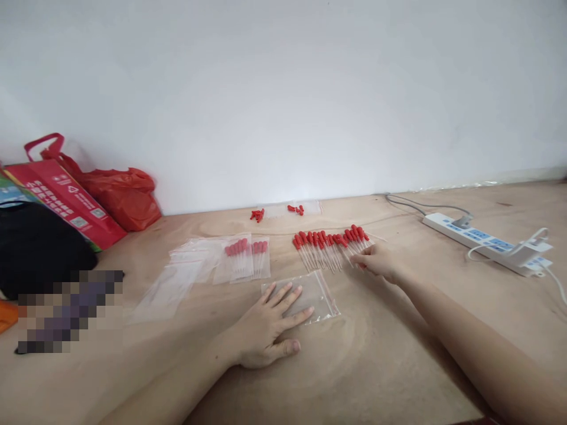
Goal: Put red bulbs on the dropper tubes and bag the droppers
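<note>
My left hand [272, 327] lies flat with fingers spread on a clear zip bag [325, 292], pressing it to the table. A row of droppers with red rubber bulbs and thin clear stems [319, 242] lies beyond the bag. At the row's right end, my right hand [376, 262] has its fingers closed around the stem of a dropper [354, 235]; the fingers partly hide the grip. To the left, more droppers sit inside clear bags, one bag with several [238, 257] and a bag beside it [261, 260].
Flat clear bags [177, 277] overlap at the left. Loose red bulbs [257, 215] and another clear bag [274, 209] lie by the wall. A white power strip [478, 239] with cables is at right; a red plastic bag [128, 198] and a black bag [39, 248] stand at left.
</note>
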